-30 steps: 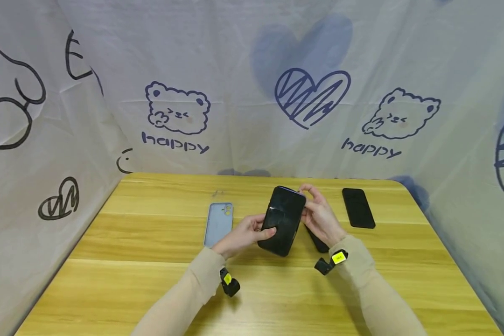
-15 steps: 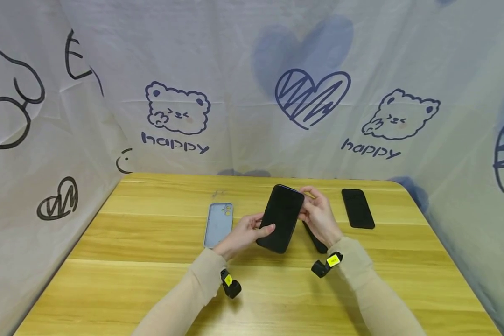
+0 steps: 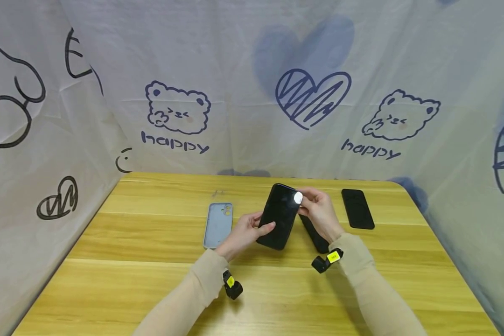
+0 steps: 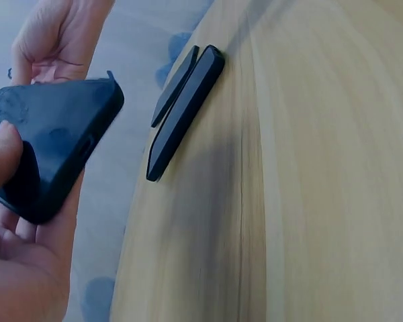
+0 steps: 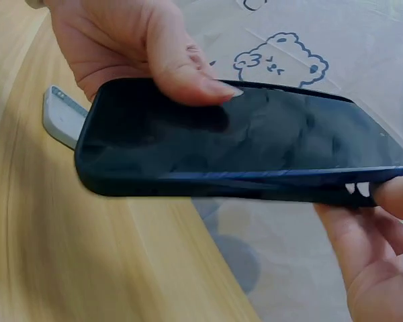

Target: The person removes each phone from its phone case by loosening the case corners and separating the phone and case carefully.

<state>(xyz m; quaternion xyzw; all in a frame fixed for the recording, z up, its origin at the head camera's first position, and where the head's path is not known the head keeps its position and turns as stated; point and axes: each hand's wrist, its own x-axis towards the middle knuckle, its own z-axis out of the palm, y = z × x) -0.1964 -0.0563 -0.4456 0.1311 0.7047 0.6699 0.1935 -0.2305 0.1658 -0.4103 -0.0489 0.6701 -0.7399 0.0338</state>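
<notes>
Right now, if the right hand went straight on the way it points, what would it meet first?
The black-cased smartphone: the right hand touches it near its upper corner. What comes after that is unclear, depth being hard to judge.

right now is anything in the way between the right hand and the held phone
Nothing visible: the right hand touches the upper right corner of the phone, as seen in the head view; the left hand holds its lower end. The nearer dark slab lies on the table, not between them.
</notes>
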